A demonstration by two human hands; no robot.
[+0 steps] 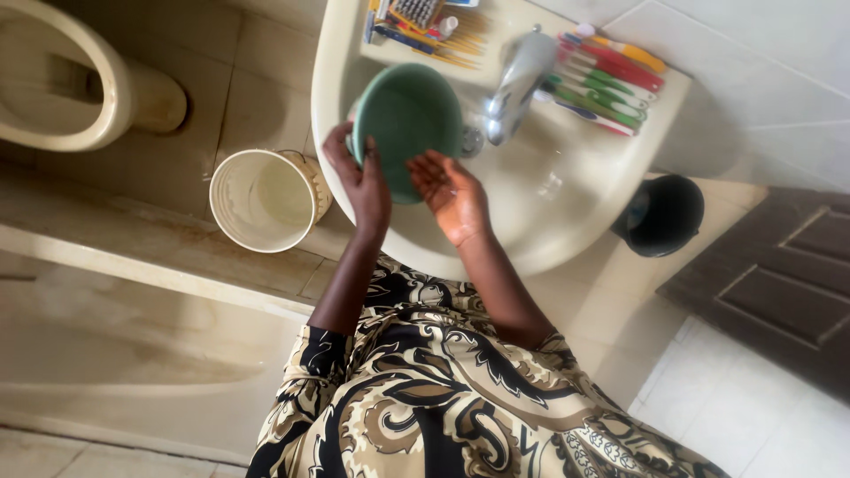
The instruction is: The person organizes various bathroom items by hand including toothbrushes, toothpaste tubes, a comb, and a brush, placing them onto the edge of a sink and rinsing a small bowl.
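Left hand [361, 181] grips the rim of a green bowl [405, 124], fingers wrapped over the edge, thumb on the inner face; grip is closed on the bowl. The bowl is tilted on edge, its hollow facing the camera, held over the basin of a cream sink [567, 212]. Right hand [453, 196] is open, palm up, fingers spread, fingertips touching the bowl's lower rim just beside the left-hand grip; it clasps nothing.

Just beyond the gripped bowl: a metal tap [518, 81], nearly touching the bowl's far rim. Beyond the tap, on the sink ledge, lies a row of toothbrushes [606, 81]; a comb and more small items [423, 22] sit above the bowl.

Off to the left-hand side of the grip, on the floor: a cream bucket [261, 199], then a toilet [66, 84] well apart. On the right-hand side, under the sink edge, a dark bucket [664, 215].
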